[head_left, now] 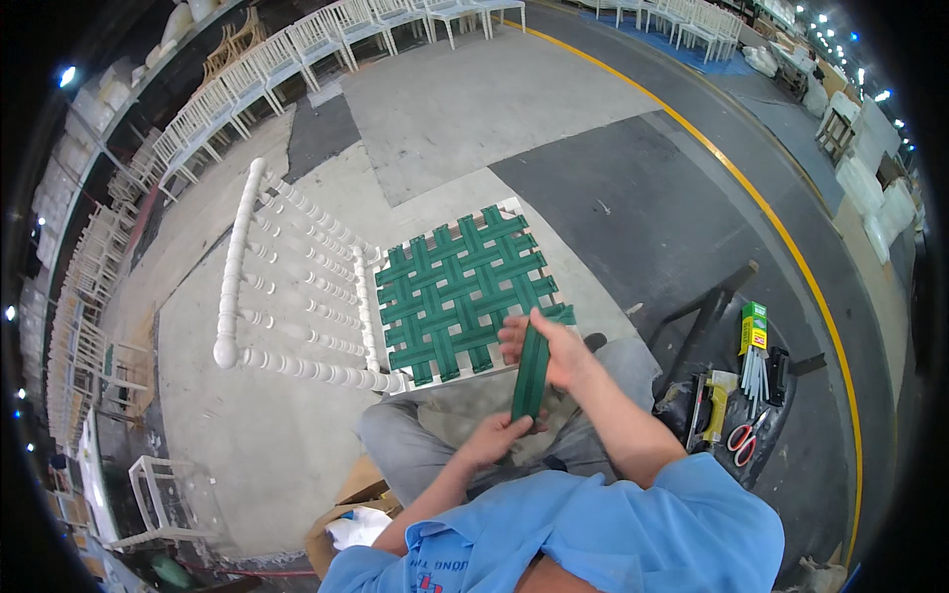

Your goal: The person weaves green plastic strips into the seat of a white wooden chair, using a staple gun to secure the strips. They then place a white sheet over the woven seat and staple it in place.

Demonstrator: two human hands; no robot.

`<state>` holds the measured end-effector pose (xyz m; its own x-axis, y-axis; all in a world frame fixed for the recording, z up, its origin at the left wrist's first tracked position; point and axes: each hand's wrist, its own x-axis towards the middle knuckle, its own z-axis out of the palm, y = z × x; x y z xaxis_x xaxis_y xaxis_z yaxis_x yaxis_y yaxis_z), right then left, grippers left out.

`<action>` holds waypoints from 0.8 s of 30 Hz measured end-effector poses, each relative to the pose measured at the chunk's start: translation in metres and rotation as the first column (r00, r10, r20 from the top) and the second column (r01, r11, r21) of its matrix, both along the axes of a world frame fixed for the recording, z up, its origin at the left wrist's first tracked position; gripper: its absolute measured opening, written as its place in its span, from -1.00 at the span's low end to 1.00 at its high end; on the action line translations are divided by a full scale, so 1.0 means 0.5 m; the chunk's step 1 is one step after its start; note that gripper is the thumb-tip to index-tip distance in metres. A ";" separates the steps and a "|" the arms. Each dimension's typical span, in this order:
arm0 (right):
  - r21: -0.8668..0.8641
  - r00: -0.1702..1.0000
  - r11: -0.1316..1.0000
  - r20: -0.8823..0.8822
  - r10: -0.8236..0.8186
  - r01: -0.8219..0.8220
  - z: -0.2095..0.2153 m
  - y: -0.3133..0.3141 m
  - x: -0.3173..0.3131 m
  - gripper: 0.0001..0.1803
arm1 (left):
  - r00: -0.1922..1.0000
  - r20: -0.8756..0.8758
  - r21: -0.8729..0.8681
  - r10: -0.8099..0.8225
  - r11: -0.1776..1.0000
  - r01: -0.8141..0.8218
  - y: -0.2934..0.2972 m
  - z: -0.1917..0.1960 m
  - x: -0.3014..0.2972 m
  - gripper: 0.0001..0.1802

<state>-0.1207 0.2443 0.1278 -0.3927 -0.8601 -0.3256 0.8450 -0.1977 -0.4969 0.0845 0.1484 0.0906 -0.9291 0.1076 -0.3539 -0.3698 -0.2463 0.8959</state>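
Observation:
A length of green webbing strap [532,371] stretches between my two hands, close to my lap. Its lower end is pinched by my left hand [494,438], thumb on top. My right hand [554,348] grips the upper end between thumb and fingers, beside the near right corner of the seat. In front of me is a white chair [259,358] with a turned spindle back on the left. Green straps woven over and under each other form its seat [460,287], with small gaps between them.
At my right, a dark stool holds scissors [746,438], a yellow-handled tool [718,407], a stapler-like black tool [778,376] and a green-yellow box [753,326] with pale sticks. A cardboard box [321,544] sits by my left side. Rows of white chairs [316,44] line the back and left.

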 end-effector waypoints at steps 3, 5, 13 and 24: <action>0.143 0.963 0.984 -0.261 -0.068 0.108 0.088 -0.028 -0.067 -0.35 | 0.953 0.221 -0.383 -0.209 0.880 0.282 0.009 -0.083 0.033 -0.48; 0.099 0.961 0.990 -0.268 -0.067 0.097 0.120 -0.026 -0.082 -0.39 | 0.877 0.320 -0.600 -0.357 0.640 0.480 0.021 -0.103 0.053 -0.45; 0.045 0.832 0.888 -0.330 0.445 -0.457 0.073 0.015 0.072 -0.55 | 0.963 -0.130 0.430 0.237 0.889 -0.160 -0.109 -0.005 0.024 -0.13; 0.545 0.437 0.703 -0.826 0.357 0.456 -0.098 0.018 -0.135 -0.44 | 0.716 0.260 0.447 0.648 0.577 -0.684 -0.077 0.097 0.018 -0.47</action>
<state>-0.1884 0.2535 0.0788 -0.8165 -0.5445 -0.1920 -0.1059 0.4682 -0.8773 0.0935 0.1099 0.1389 -0.7882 -0.3639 -0.4963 0.0286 -0.8273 0.5610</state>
